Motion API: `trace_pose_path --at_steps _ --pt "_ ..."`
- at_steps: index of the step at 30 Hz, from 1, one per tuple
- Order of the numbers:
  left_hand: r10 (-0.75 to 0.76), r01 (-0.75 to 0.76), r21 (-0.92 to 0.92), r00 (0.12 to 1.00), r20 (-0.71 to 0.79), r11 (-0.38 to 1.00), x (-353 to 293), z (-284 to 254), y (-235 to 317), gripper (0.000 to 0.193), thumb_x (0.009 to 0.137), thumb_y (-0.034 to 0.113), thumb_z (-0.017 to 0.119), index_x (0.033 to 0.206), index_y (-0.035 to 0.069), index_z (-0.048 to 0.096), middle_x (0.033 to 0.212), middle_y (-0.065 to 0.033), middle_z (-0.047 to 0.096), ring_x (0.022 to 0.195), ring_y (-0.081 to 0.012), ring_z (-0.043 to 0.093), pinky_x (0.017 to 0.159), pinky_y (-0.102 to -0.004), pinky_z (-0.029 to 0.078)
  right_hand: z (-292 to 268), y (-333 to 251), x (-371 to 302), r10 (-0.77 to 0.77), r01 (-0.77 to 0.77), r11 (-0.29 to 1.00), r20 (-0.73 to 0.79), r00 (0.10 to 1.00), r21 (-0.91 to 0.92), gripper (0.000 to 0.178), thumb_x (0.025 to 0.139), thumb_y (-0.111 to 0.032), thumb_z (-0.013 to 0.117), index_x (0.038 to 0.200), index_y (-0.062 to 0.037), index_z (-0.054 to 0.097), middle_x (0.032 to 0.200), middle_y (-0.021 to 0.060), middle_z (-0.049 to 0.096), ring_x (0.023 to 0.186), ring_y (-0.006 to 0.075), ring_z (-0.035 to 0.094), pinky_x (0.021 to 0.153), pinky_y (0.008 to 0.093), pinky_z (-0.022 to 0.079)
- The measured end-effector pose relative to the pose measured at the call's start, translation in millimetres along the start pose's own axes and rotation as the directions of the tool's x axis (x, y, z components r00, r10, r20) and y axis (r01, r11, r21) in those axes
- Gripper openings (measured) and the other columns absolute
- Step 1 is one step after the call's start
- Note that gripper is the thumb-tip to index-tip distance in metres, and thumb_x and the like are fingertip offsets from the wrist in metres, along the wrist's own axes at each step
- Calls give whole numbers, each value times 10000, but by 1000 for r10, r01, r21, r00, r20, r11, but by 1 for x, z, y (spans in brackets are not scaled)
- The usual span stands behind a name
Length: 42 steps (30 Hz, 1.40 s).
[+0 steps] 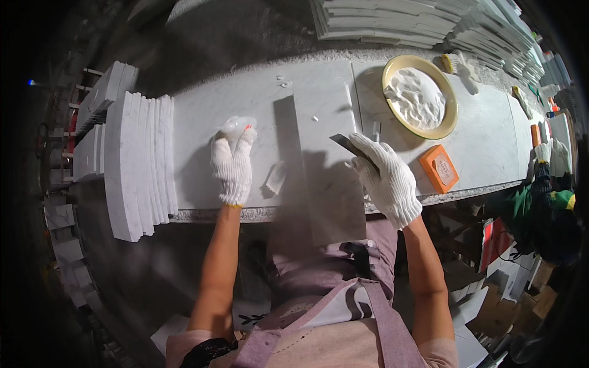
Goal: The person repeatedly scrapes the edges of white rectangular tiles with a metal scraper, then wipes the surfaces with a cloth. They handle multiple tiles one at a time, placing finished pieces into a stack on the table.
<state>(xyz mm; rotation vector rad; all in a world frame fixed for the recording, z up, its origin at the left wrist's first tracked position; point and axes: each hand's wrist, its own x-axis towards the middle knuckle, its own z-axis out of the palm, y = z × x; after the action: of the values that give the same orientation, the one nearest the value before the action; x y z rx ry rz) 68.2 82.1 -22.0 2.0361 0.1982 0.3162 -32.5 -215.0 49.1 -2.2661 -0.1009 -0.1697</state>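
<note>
White knit gloves cover both my hands. My left hand [233,165] is closed on a translucent, crumpled piece of plastic [238,124] over the table's left part; a small red spot shows by its fingers. My right hand [386,178] grips a putty knife [345,145], its dark flat blade pointing left above the right side of a long marble slab [322,135]. The slab lies across the table, its near end reaching past the front edge toward my lap. A small white lump [315,118] sits on it. Between the slab and my left hand lies a crumpled white scrap [276,178].
A cream bowl of white paste or powder [451,113] stands at the far right, with an orange box [439,169] nearer. Stacked marble slabs [138,165] line the left end; more stacks [392,21] rise behind. A spare glove [463,69] lies beyond the bowl.
</note>
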Motion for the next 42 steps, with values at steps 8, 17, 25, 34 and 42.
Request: trace_pose_path --at_steps 8,17,25,34,42 --pt "119 -114 101 992 -37 988 -57 -10 -14 383 885 144 876 1229 58 731 1292 -98 725 1294 -313 621 1133 -469 484 19 6 44 136 -77 952 183 974 -295 354 1027 -211 666 1376 -169 709 946 80 763 866 307 708 739 438 566" --pt "263 -256 320 964 19 912 -60 -7 -26 463 849 186 908 1263 85 727 1292 -98 735 1333 -371 604 1162 -520 444 28 11 55 51 9 937 162 985 -349 353 1010 -201 693 1361 -187 721 932 100 729 837 314 715 720 435 564" --pt "243 -226 264 970 -32 938 -62 -5 -24 422 848 175 909 1219 68 738 1284 -100 738 1323 -367 609 1160 -513 443 33 13 58 25 32 937 158 987 -347 402 993 -189 699 1392 -236 713 898 97 683 788 316 704 693 429 559" --pt "167 -160 193 986 -19 968 -61 -7 -16 381 858 157 899 1193 64 742 1295 -95 733 1310 -364 610 1169 -505 433 21 3 38 100 -3 924 234 967 -383 425 1001 -190 685 1422 -247 692 911 107 677 773 330 696 679 441 557" --pt "-70 65 -180 997 -25 982 -57 -7 -17 450 932 131 851 1316 1 655 1331 -114 664 1237 -221 622 1054 -379 533 39 5 60 13 52 931 175 984 -360 402 1014 -165 651 1407 -225 706 900 134 681 776 340 710 687 448 567"
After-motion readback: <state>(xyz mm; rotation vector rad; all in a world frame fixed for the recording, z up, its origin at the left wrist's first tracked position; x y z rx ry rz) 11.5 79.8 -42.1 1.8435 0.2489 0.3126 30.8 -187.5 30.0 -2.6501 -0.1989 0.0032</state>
